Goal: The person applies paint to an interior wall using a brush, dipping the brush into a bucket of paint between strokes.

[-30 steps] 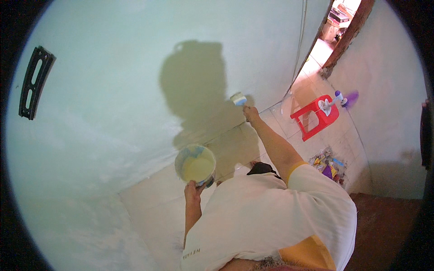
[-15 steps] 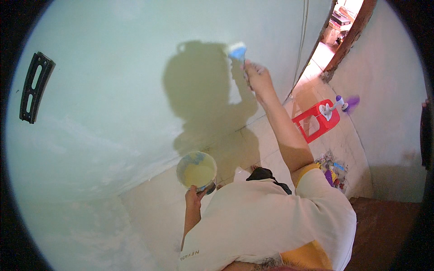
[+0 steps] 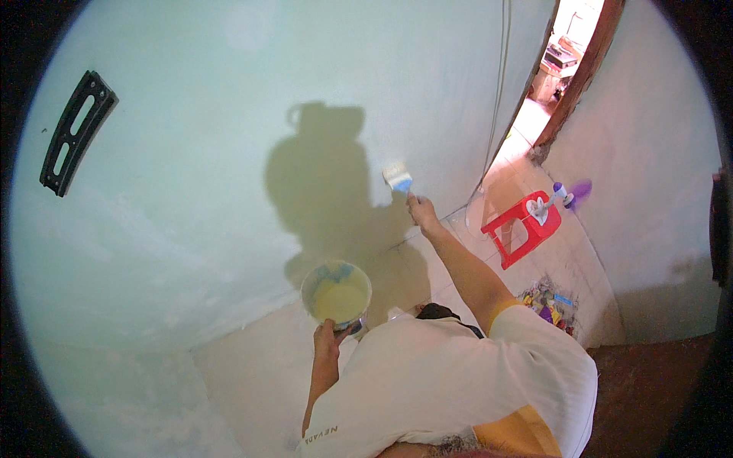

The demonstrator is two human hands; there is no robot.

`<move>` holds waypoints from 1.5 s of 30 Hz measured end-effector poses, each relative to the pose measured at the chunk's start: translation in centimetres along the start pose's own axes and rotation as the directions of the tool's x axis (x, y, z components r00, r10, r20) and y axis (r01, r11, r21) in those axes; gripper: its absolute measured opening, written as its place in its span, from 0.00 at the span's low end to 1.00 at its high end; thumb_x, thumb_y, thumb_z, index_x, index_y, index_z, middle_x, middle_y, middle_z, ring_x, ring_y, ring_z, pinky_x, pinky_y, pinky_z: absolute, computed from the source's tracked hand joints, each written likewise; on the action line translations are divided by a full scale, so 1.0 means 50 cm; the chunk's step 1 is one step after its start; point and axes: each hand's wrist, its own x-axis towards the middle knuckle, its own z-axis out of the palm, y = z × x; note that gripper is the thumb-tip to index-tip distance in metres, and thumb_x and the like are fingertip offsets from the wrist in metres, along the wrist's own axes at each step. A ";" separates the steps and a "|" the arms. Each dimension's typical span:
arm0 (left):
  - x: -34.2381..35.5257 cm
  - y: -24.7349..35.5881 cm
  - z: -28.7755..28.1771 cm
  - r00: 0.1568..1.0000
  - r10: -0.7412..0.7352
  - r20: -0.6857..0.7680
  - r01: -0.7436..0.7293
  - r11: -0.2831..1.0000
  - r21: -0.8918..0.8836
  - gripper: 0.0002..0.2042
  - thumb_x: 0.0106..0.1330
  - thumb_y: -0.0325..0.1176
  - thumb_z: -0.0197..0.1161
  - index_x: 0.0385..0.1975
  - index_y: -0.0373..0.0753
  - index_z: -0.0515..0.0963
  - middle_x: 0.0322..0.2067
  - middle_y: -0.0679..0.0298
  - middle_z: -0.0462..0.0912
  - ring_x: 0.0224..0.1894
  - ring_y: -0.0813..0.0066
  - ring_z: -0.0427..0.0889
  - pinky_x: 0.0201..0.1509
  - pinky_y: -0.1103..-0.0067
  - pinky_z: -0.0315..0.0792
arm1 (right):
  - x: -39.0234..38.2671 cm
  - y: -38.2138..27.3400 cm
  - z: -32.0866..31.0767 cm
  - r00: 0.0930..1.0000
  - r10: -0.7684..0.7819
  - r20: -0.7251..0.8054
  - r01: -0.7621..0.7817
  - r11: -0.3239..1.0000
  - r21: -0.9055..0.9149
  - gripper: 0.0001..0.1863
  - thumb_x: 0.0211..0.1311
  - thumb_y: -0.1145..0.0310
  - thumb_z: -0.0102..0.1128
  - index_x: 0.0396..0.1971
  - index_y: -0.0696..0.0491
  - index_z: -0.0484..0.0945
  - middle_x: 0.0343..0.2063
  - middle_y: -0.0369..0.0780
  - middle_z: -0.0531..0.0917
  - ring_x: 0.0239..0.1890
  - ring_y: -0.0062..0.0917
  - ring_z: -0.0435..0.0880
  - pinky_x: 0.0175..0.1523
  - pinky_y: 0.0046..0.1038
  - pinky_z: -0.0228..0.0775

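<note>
My right hand (image 3: pixel 421 212) is closed round the handle of a paintbrush (image 3: pixel 398 178) with a blue band and pale, paint-loaded bristles. Its bristles are at the pale green wall (image 3: pixel 191 153), right of my shadow; I cannot tell if they touch. With its thumb over the rim, my left hand (image 3: pixel 328 338) grips a round bucket (image 3: pixel 336 294) in front of my body. Pale yellowish paint (image 3: pixel 339 302) lies inside it, and bluish smears mark its inner wall.
A black slotted bracket (image 3: pixel 79 133) is fixed on the wall at left. On the tiled floor at right stands a red stool (image 3: pixel 527 227) with a small purple fan (image 3: pixel 578 194) on it. Debris (image 3: pixel 548 305) is heaped nearby. Cables (image 3: pixel 500 84) hang beside the doorway (image 3: pixel 532 118).
My right hand has brought the paintbrush down the wall, from near my shadow's head to lower beside it. The left hand still holds the bucket. My view has shifted slightly.
</note>
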 end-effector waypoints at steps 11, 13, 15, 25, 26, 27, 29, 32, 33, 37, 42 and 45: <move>0.044 -0.029 -0.048 0.999 -0.040 -0.037 0.043 0.995 0.086 0.18 0.63 0.29 0.54 0.48 0.21 0.62 0.44 0.43 0.74 0.40 0.52 0.82 0.35 0.67 0.86 | -0.105 -0.526 -0.057 0.972 -0.232 -0.031 0.232 0.973 -0.010 0.18 0.69 0.56 0.50 0.33 0.57 0.79 0.16 0.32 0.70 0.15 0.18 0.63 0.20 0.24 0.55; 0.045 -0.039 -0.040 0.995 -0.068 -0.068 0.075 0.992 0.098 0.19 0.63 0.29 0.54 0.48 0.21 0.63 0.44 0.43 0.74 0.40 0.53 0.82 0.35 0.67 0.86 | -0.150 -0.636 -0.089 0.938 -0.338 -0.074 0.344 0.933 0.101 0.17 0.70 0.57 0.50 0.35 0.56 0.79 0.15 0.29 0.67 0.14 0.15 0.60 0.20 0.21 0.51; 0.040 -0.028 -0.009 0.984 -0.105 -0.144 0.127 0.980 0.156 0.19 0.63 0.29 0.54 0.48 0.21 0.63 0.44 0.44 0.74 0.40 0.53 0.82 0.36 0.68 0.86 | -0.205 -0.713 -0.109 0.903 -0.430 -0.022 0.421 0.872 0.250 0.17 0.71 0.56 0.49 0.39 0.55 0.78 0.15 0.28 0.64 0.14 0.12 0.57 0.20 0.19 0.47; 0.019 -0.022 -0.011 0.994 -0.019 -0.108 0.030 0.994 0.101 0.20 0.62 0.32 0.56 0.47 0.21 0.67 0.43 0.47 0.75 0.39 0.57 0.83 0.41 0.70 0.85 | -0.193 -0.353 -0.001 0.886 -0.415 0.206 0.452 0.872 -0.189 0.18 0.70 0.55 0.51 0.38 0.57 0.78 0.17 0.32 0.70 0.18 0.17 0.66 0.24 0.23 0.58; 0.009 -0.014 -0.001 0.990 -0.006 -0.139 0.024 0.992 0.127 0.20 0.63 0.33 0.56 0.47 0.21 0.67 0.42 0.48 0.75 0.39 0.57 0.83 0.41 0.70 0.84 | -0.232 -0.330 -0.002 0.879 -0.398 0.264 0.462 0.848 -0.260 0.19 0.69 0.54 0.52 0.37 0.58 0.79 0.19 0.38 0.74 0.21 0.23 0.71 0.29 0.27 0.63; -0.004 0.006 0.019 0.987 0.008 -0.163 0.018 0.987 0.161 0.20 0.63 0.33 0.56 0.47 0.22 0.67 0.42 0.48 0.76 0.39 0.57 0.83 0.41 0.69 0.84 | -0.260 -0.322 -0.002 0.869 -0.384 0.312 0.478 0.816 -0.326 0.20 0.67 0.54 0.54 0.36 0.58 0.80 0.21 0.43 0.79 0.24 0.29 0.77 0.33 0.32 0.69; -0.046 0.049 0.042 0.987 0.055 -0.149 -0.030 0.986 0.163 0.19 0.66 0.31 0.53 0.50 0.20 0.65 0.42 0.47 0.76 0.44 0.58 0.82 0.43 0.70 0.85 | -0.321 -0.356 0.019 0.808 -0.400 0.432 0.566 0.731 -0.382 0.19 0.65 0.54 0.56 0.37 0.57 0.80 0.23 0.45 0.80 0.26 0.31 0.78 0.34 0.31 0.70; -0.095 0.094 0.034 0.981 0.096 -0.171 -0.054 0.971 0.234 0.22 0.66 0.32 0.55 0.53 0.20 0.64 0.48 0.45 0.75 0.48 0.57 0.81 0.47 0.70 0.84 | -0.383 -0.408 0.068 0.733 -0.290 0.615 0.619 0.660 -0.426 0.18 0.63 0.56 0.58 0.37 0.58 0.81 0.26 0.47 0.82 0.28 0.32 0.81 0.36 0.31 0.71; -0.111 0.113 0.043 0.974 0.099 -0.204 -0.048 0.969 0.242 0.22 0.66 0.32 0.55 0.53 0.21 0.64 0.49 0.45 0.74 0.49 0.57 0.81 0.48 0.70 0.84 | -0.387 -0.416 0.085 0.713 -0.243 0.658 0.626 0.643 -0.441 0.18 0.63 0.56 0.59 0.36 0.58 0.81 0.27 0.48 0.82 0.29 0.32 0.81 0.37 0.31 0.72; -0.122 0.061 0.068 0.942 0.246 -0.230 -0.205 0.961 0.185 0.21 0.67 0.32 0.55 0.53 0.22 0.65 0.49 0.46 0.75 0.48 0.59 0.81 0.48 0.71 0.83 | -0.366 -0.387 0.124 0.569 -0.217 0.793 0.676 0.673 -0.301 0.17 0.61 0.57 0.60 0.31 0.59 0.80 0.22 0.47 0.81 0.26 0.34 0.82 0.34 0.34 0.72; -0.147 0.066 0.108 0.897 0.339 -0.285 -0.314 0.940 0.132 0.19 0.67 0.31 0.54 0.52 0.22 0.67 0.46 0.48 0.77 0.46 0.63 0.82 0.48 0.73 0.83 | -0.353 -0.359 0.220 0.426 -0.182 0.886 0.736 0.640 -0.222 0.17 0.59 0.58 0.60 0.26 0.59 0.77 0.18 0.48 0.80 0.22 0.42 0.81 0.31 0.38 0.72; -0.152 0.056 0.124 0.869 0.326 -0.372 -0.300 0.945 0.128 0.18 0.67 0.30 0.55 0.51 0.24 0.69 0.43 0.50 0.79 0.44 0.65 0.83 0.47 0.72 0.83 | -0.329 -0.316 0.282 0.240 -0.306 0.921 0.910 0.401 -0.104 0.18 0.58 0.57 0.60 0.25 0.60 0.77 0.20 0.50 0.80 0.24 0.45 0.81 0.33 0.40 0.72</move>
